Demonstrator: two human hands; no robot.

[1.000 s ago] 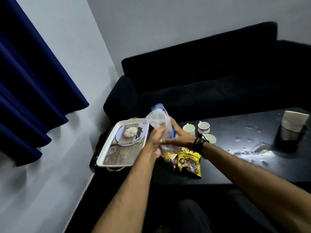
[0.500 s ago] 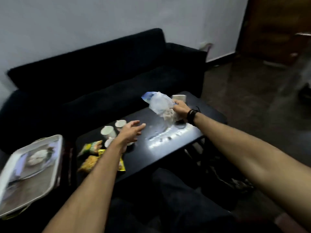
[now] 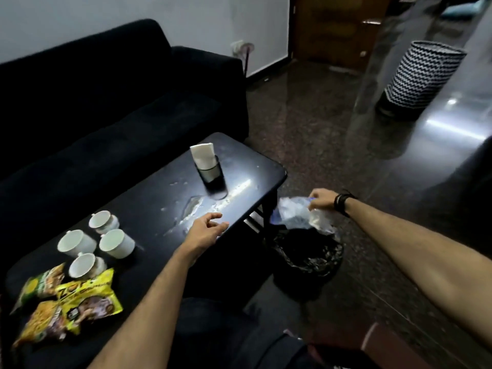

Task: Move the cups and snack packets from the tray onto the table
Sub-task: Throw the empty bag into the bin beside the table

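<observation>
Several white cups (image 3: 115,243) stand in a cluster on the black table (image 3: 159,203) at its left part. Three snack packets lie at the table's near left corner, a yellow one (image 3: 91,296) on top. My right hand (image 3: 320,202) holds a clear plastic bag (image 3: 298,217) with a blue edge, off the table's right end and above a bin (image 3: 308,251) lined in black plastic. My left hand (image 3: 206,230) hovers over the table's front edge, fingers apart, holding nothing. The tray is out of view.
A black holder with white napkins (image 3: 207,166) stands at the table's right end, beside spilled water (image 3: 202,209). A black sofa (image 3: 106,102) runs behind the table. A zigzag-patterned basket (image 3: 420,78) stands on the glossy floor far right.
The view has swung right, so the tray has left the frame. My right hand carried the plastic bag from over the table to above the bin. My left hand let go of it.
</observation>
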